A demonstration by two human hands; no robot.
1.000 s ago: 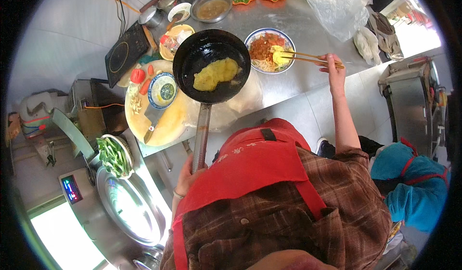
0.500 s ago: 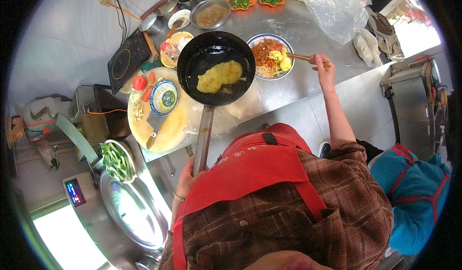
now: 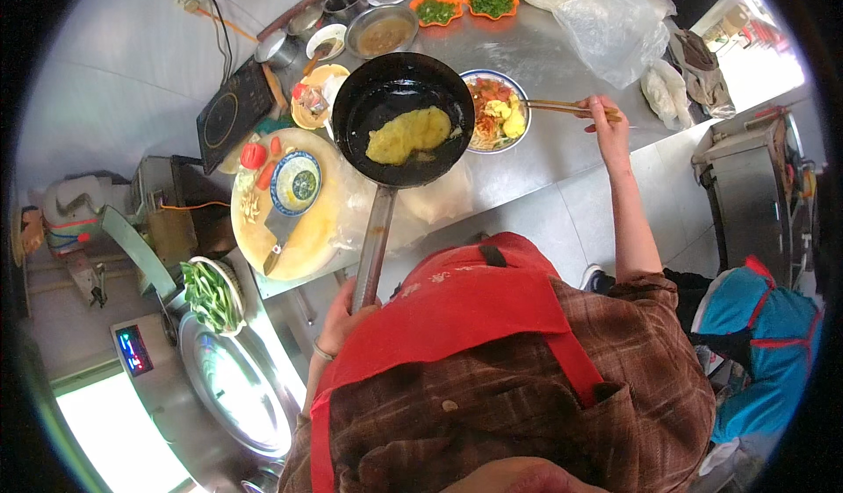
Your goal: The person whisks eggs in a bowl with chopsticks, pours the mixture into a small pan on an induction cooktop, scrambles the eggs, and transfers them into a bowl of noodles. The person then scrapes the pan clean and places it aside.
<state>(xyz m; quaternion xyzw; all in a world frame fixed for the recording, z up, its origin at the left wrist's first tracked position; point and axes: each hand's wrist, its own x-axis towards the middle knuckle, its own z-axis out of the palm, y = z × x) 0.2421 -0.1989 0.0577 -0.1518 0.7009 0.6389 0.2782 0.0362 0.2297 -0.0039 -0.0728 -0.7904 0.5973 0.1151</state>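
My left hand (image 3: 342, 319) is closed around the metal handle of a black frying pan (image 3: 404, 170), held over the counter's near edge. In the pan lies a yellow piece of cooked egg (image 3: 409, 136). A pair of chopsticks (image 3: 560, 106) is pinched in my right hand (image 3: 606, 124). Their tips reach the right side of a blue-rimmed plate (image 3: 523, 135). On that plate, noodles, red sauce and yellow egg pieces (image 3: 507, 117) are visible. The pan's right rim covers the plate's left edge.
Left of the pan is a round cutting board (image 3: 303, 251) with a cleaver (image 3: 283, 226), patterned bowl (image 3: 297, 182) and cut tomato (image 3: 253, 155). Orange dishes of chopped greens (image 3: 491, 1) and metal bowls stand behind. A person in blue clothing (image 3: 757, 326) is at right.
My right hand and the chopsticks have moved right, drawing back across the plate. The pan has shifted slightly right, over more of the plate. The person in blue has changed posture.
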